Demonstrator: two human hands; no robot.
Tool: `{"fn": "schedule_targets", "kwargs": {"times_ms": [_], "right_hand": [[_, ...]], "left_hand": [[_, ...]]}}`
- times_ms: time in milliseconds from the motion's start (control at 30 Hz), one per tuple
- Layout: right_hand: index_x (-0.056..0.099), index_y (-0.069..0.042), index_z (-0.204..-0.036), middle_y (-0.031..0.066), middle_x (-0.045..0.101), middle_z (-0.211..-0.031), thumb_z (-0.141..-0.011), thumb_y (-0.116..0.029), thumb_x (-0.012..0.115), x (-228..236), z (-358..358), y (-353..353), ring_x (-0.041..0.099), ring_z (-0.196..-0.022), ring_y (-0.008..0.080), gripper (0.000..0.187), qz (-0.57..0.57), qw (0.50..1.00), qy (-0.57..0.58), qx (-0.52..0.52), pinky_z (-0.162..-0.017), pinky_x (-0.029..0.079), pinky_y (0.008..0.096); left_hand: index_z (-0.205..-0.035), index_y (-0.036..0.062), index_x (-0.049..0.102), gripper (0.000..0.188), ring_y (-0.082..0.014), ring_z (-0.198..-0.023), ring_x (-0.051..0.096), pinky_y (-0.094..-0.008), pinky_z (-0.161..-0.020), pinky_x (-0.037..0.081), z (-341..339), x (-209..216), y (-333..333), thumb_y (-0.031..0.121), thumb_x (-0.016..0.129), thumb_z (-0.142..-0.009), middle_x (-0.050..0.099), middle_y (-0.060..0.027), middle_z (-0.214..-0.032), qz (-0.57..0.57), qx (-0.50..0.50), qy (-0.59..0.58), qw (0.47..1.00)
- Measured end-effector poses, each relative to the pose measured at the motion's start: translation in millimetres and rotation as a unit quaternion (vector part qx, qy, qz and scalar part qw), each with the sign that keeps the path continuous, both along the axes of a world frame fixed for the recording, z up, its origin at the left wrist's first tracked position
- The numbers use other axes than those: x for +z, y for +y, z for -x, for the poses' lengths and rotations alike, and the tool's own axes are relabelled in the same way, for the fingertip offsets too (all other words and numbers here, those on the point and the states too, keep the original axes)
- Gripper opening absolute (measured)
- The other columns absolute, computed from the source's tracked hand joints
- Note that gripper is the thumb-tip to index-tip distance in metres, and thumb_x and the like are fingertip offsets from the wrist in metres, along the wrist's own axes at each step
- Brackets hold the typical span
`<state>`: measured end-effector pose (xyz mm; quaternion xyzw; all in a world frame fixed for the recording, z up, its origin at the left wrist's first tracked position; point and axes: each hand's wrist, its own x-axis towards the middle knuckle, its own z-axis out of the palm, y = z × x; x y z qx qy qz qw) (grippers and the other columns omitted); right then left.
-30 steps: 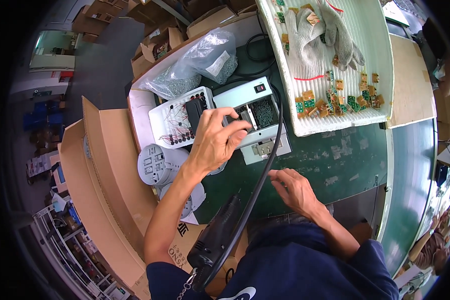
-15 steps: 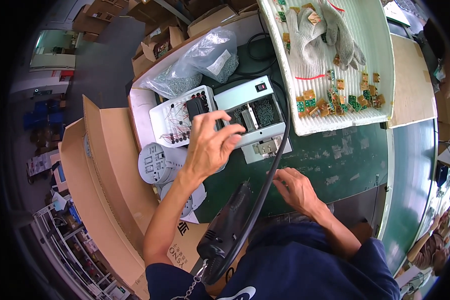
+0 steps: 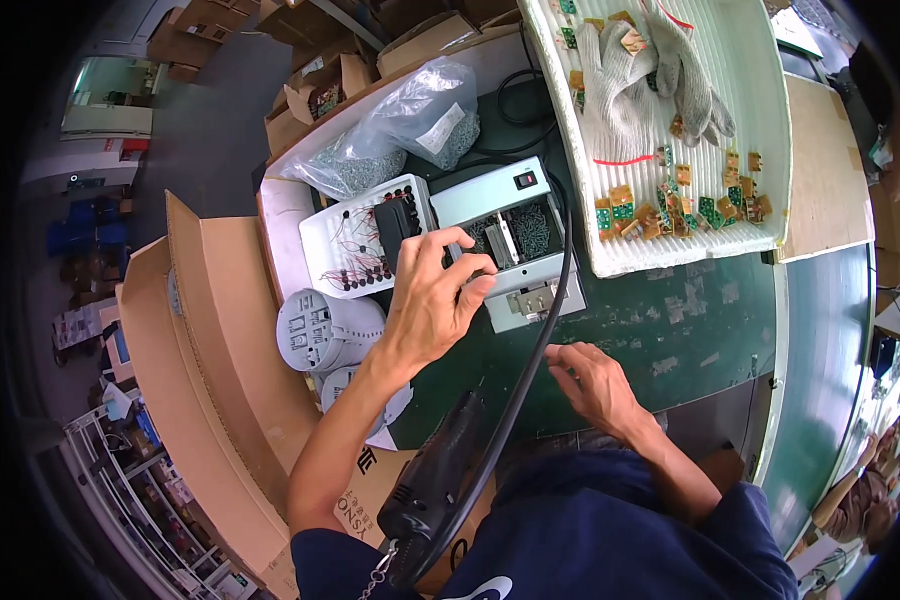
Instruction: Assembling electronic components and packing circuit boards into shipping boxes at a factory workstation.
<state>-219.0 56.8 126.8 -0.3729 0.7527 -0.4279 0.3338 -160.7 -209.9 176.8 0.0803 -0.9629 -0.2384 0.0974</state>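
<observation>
Nearest, the black electric screwdriver (image 3: 432,470) sits in front of the person's body, a chain (image 3: 378,575) at its near end and neither hand on it; its cable (image 3: 517,400) runs far, past the right hand. No driving appears to be under way.

The right hand (image 3: 598,385) is loosely bent above the near part of the green bench (image 3: 630,310), with nothing seen in it, though its palm is hidden. The left hand (image 3: 430,300) is at the left side of the screw feeder (image 3: 485,195), thumb and forefinger parted around no visible part; whether the fingertips touch the feeder, I cannot tell.

Left of that hand are 2 grey round housings, a near housing (image 3: 395,400) and a far housing (image 3: 345,325); whether either is finished cannot be told. The feeder, farther in, is stocked with screws (image 3: 532,228). Beyond the housings, a white tray (image 3: 312,248) holds red-wired parts (image 3: 355,275), apparently unused. At far right, many small circuit boards (image 3: 675,215) lie loose in the foam tray (image 3: 690,255), so much seems left.
</observation>
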Motion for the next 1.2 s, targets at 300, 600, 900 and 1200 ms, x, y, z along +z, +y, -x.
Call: {"fn": "schedule_targets", "kwargs": {"times_ms": [300, 600, 900, 1200], "right_hand": [[0.066, -0.007, -0.116, 0.0106, 0.067, -0.093, -0.09, -0.005, 0.065, 0.3, 1.2, -5.7, 0.065, -0.089, 0.0322, 0.026, -0.009, 1.0, -0.004, 0.007, -0.078, 0.054, 0.0422], [0.067, -0.001, -0.104, 0.0132, 0.067, -0.09, -0.088, -0.003, 0.068, 0.0, 3.5, -3.9, 0.066, -0.087, 0.0334, 0.016, 0.011, 1.0, 0.014, -0.02, -0.075, 0.054, 0.0416], [0.067, -0.005, -0.112, 0.013, 0.067, -0.093, -0.09, -0.003, 0.066, 2.6, 2.5, -5.6, 0.065, -0.088, 0.0331, 0.023, 0.04, 0.999, -0.008, -0.003, -0.077, 0.054, 0.0419], [0.066, -0.002, -0.118, 0.0157, 0.069, -0.1, -0.093, -0.002, 0.063, -16.4, -7.4, 9.9, 0.069, -0.088, 0.0287, 0.025, 0.043, 0.997, -0.035, 0.043, -0.073, 0.057, 0.0355]], "left_hand": [[-0.103, 0.0123, 0.074, 0.037, -0.033, -0.106, 0.048, -0.0438, -0.096, 0.041, 9.4, -6.8, 4.9, 0.044, 0.055, -0.101, 0.056, -0.0114, -0.12, -0.018, 0.021, 0.0, 1.0], [-0.125, 0.0148, 0.069, 0.041, -0.0342, -0.108, 0.049, -0.0438, -0.097, 0.041, 8.0, -10.5, 7.6, 0.045, 0.053, -0.102, 0.055, -0.0133, -0.126, 0.046, -0.034, -0.011, 0.998], [-0.125, 0.009, 0.069, 0.032, -0.0277, -0.109, 0.054, -0.0377, -0.095, 0.043, -15.4, 30.5, -3.7, 0.027, 0.051, -0.105, 0.056, -0.0124, -0.127, -0.041, 0.164, 0.044, 0.985], [-0.139, 0.0021, 0.055, 0.052, -0.031, -0.13, 0.051, -0.0399, -0.109, 0.039, -175.9, 88.2, 11.8, 0.03, 0.067, -0.097, 0.054, -0.0161, -0.139, -0.054, 0.506, 0.002, 0.861]]}}
